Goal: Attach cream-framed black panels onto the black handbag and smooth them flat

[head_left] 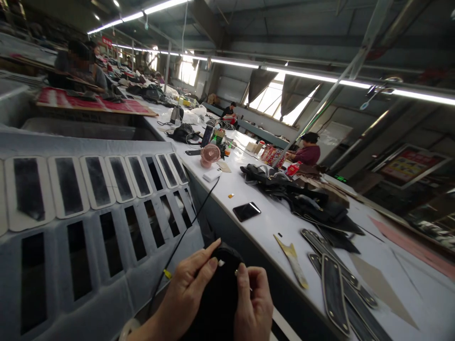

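Observation:
A black piece of material (216, 303) is held up at the bottom middle, between my two hands. My left hand (190, 286) pinches its upper left edge, thumb and forefinger close to a small whitish spot. On the opposite edge, my right hand (254, 298) has its thumb and fingers closed on the material, beside a small shiny metal piece (236, 273). The lower part of the black material runs out of the frame, and the fingertips behind it are hidden.
On the white table (263, 241) lie a phone (246, 211), a yellowish tool (291, 258), black straps (334, 289) and a black pile (313, 203). A pink fan (209, 155) stands farther back. Grey slotted panels (117, 265) and a black cable (188, 229) are left. Several people sit beyond.

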Demonstrator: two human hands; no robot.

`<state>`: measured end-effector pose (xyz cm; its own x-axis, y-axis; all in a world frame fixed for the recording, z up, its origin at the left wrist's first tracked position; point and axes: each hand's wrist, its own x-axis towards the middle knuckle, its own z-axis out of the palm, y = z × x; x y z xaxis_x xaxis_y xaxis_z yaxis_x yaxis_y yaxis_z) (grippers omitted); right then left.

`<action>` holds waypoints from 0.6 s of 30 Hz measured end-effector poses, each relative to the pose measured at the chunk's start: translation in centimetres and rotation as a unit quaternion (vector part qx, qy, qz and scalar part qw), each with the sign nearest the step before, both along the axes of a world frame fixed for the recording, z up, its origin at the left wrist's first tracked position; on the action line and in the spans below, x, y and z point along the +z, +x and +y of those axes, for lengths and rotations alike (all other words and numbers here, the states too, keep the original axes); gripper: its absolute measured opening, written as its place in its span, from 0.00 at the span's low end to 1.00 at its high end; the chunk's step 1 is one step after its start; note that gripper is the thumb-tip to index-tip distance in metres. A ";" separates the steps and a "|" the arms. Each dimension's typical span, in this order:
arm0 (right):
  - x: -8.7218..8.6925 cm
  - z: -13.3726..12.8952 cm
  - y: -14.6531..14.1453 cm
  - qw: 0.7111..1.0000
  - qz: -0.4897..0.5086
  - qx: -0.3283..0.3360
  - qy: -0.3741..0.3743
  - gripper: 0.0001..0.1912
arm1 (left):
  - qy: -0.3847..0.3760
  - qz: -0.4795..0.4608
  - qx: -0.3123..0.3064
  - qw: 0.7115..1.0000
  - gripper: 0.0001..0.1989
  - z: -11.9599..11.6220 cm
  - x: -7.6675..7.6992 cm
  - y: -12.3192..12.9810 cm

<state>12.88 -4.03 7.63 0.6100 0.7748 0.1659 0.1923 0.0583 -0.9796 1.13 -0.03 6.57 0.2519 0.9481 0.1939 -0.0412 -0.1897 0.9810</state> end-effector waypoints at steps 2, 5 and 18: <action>-0.4 0.0 0.2 1.000 0.005 0.010 0.012 0.21 | -0.009 0.006 -0.001 1.000 0.20 -0.1 -0.8 0.1; -1.0 -0.2 0.6 0.999 -0.034 0.030 0.007 0.25 | 0.014 0.038 0.003 0.999 0.20 -0.4 -1.7 0.4; -2.4 0.2 2.4 0.997 -0.046 0.062 0.007 0.23 | -0.032 -0.050 -0.066 0.996 0.22 -0.9 -3.4 0.9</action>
<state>15.25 -3.78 5.23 0.4918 0.8405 0.2274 0.2715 0.1001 -0.9572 2.02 -0.93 3.20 0.3574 0.9192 0.1652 -0.1590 -0.1144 0.9806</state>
